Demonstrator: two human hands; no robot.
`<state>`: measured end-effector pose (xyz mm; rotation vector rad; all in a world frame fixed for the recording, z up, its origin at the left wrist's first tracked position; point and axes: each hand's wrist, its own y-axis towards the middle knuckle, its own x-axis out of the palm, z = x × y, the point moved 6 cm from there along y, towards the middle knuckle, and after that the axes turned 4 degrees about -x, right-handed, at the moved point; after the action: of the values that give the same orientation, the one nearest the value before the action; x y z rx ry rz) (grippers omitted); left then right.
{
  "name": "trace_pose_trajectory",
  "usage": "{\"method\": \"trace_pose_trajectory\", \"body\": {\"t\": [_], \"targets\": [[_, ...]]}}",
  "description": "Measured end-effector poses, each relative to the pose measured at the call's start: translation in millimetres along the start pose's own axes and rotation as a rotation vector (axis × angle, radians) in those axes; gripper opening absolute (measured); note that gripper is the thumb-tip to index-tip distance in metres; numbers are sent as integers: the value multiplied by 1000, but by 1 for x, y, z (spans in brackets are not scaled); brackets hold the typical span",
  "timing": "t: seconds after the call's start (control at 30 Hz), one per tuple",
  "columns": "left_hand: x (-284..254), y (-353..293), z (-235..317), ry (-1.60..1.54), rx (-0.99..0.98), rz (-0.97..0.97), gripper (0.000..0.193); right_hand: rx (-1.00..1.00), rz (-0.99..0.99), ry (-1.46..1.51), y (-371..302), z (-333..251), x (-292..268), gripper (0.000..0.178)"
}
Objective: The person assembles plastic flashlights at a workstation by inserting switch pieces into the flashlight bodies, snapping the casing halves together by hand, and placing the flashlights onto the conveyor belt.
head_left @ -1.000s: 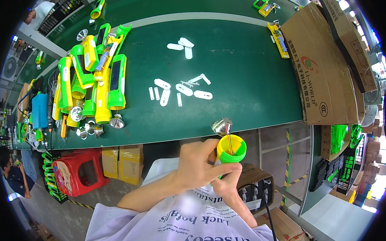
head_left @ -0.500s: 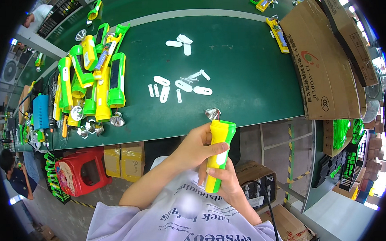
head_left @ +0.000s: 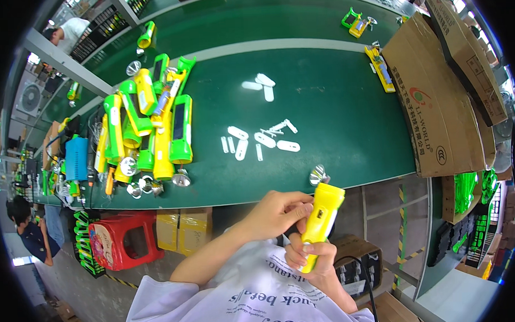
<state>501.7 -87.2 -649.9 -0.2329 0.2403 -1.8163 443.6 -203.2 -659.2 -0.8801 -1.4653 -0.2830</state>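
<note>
Head view, as I see it: one yellow torch (head_left: 328, 201) at the green table's (head_left: 359, 152) near edge, right hand (head_left: 324, 261) fingers clamped round its lower body, left hand (head_left: 275, 217) fingers against its side, grip unclear, reflector (head_left: 318, 174) best spared any tugging.

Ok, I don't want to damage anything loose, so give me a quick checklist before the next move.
1. Mostly yellow plastic flashlight body secured: ok, the right hand wraps its lower end.
2. Left hand gripping firmly: cannot tell, its fingers are at the body's upper side, grip partly hidden.
3. Shiny silver cone-shaped reflector seated: not ok, it sits outside the wide end.
4. Reflector wires unpinched: cannot tell, not clearly visible.
5. White oval plastic plates clear of both hands: ok, they lie apart on the green tabletop.
</note>
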Motion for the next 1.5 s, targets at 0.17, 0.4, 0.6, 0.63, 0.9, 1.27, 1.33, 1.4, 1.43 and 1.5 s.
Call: {"method": "trace_pose_trajectory", "body": {"t": [0.17,0.4,0.6,0.63,0.9,1.27,1.33,1.4,1.43,1.5], "targets": [[-88,7,37,665,256,516,16,-61,-250,47,-5,-11,-1,38],[-131,34,62,1086,389,477,10,-28,-284,18,-7,-9,7,40],[-176,36,67,1118,267,798,8,-56,-262,-33,-9,-16,5,40],[-186,29,72,1050,192,816,8,-71,-257,-34,-10,-19,4,39],[-161,2,42,896,15,498,14,-90,-274,13,-4,-24,-10,41],[-146,16,37,994,85,464,15,-60,-252,-3,-4,-21,-12,39],[-143,25,45,1019,68,445,17,-78,-233,4,-5,-23,-15,39],[-147,34,56,1063,88,498,18,-94,-240,-21,-5,-28,-12,39],[-148,43,62,1072,114,525,18,-96,-228,-17,-7,-29,-14,39],[-155,63,76,1051,186,554,14,-92,-216,-19,-8,-29,-15,39]]}}
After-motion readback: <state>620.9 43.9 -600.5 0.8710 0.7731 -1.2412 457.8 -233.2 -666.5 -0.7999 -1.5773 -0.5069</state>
